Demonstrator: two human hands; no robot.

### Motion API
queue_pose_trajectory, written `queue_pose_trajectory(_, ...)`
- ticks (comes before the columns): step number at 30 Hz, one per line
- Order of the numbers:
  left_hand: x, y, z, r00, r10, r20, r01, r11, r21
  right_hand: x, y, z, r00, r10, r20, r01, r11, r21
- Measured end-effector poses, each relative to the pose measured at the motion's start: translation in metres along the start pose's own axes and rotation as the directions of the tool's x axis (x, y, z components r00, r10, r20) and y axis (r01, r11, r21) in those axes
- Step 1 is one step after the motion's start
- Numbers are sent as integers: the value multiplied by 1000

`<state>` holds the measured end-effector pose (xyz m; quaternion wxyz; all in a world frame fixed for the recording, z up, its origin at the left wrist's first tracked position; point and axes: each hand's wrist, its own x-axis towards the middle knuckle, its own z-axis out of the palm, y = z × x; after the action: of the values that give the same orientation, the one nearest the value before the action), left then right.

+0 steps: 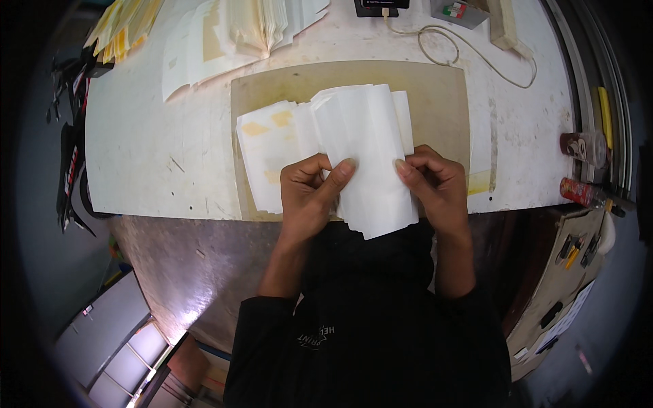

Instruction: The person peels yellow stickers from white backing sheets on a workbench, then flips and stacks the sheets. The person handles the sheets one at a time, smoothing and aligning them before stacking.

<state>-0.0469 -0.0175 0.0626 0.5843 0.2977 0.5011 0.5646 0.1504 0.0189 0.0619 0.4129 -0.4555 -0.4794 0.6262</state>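
While your left hand [306, 194] and right hand [443, 185] pinch white sheets [371, 156] over the desk's near edge [177, 213], uneven thumb pressure could spill some.

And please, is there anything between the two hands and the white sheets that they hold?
Nothing visible: the left hand and right hand hold the white sheets directly by the sides. The underside is hidden. The yellow-marked papers lie to the left on the mat, not in the way.
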Motion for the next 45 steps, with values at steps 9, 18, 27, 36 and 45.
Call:
queue_pose_trajectory(9,1,-2,-3,1000,-18,-9,18,999,27,2,9,-9,998,61,-19,-59,994,89)
queue_pose_trajectory(18,2,-1,13,984,166,-65,-155,977,146,-1,7,7,987,-23,-158,25,1000,15)
queue_pose_trajectory(27,1,-5,11,995,59,-75,-40,972,232,-4,9,16,966,-160,-205,119,973,-198)
queue_pose_trajectory(36,1,-4,11,992,60,-114,-38,982,186,-4,5,11,984,-41,-172,21,993,-117)
queue_pose_trajectory(45,3,4,-14,980,131,-148,-137,990,-34,10,24,-11,963,-44,-265,4,989,-150)
